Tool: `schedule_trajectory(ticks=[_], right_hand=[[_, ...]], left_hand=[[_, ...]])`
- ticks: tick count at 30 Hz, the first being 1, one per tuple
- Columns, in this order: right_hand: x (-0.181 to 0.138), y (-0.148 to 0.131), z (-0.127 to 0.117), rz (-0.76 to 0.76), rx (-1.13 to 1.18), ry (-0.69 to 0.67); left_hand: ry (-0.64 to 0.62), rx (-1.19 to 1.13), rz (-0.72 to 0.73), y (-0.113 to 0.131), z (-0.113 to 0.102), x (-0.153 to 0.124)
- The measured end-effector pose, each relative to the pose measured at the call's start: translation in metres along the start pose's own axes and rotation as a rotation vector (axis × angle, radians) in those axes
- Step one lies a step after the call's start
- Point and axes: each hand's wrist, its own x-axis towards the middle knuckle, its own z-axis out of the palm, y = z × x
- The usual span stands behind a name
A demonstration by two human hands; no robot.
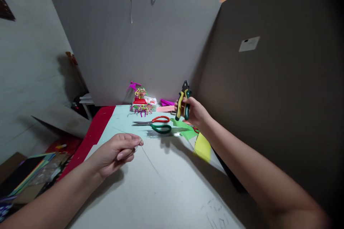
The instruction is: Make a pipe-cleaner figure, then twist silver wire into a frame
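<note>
My right hand (195, 111) is closed around a pair of pliers (184, 101) with yellow and green handles, held upright above the table, jaws pointing up. My left hand (117, 150) hovers low over the pale table (161, 186), fingers pinched on a thin piece of wire (137, 146) that barely shows. Just beyond, a bundle of thin wires (166, 133) lies on the table. Two scissors lie beside them, one with red handles (154, 120) and one with green handles (160, 128).
Green paper (185, 129) and yellow paper (202, 147) lie at the table's right edge. A small box with coloured pipe cleaners (142, 103) stands at the back. Grey boards wall the back and right. Red sheet (94, 134) and stacked coloured paper (24, 173) are at left.
</note>
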Motion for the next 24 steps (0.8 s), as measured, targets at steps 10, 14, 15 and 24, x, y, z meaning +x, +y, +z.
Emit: schedule_trajectory(ticks=[10, 14, 15, 24], right_hand=[[-0.122, 0.026, -0.008, 0.177, 0.093, -0.249], [-0.155, 0.023, 0.001, 0.33, -0.055, -0.408], [-0.162, 0.021, 0.004, 0.357, -0.141, -0.426], [-0.198, -0.002, 0.027, 0.507, -0.504, -0.424]], left_hand=[[-0.099, 0.074, -0.086, 0.0, 0.016, -0.026], [-0.047, 0.099, -0.075, -0.003, 0.02, -0.028], [-0.029, 0.121, -0.068, -0.003, 0.02, -0.029], [-0.033, 0.313, -0.024, -0.001, 0.028, -0.037]])
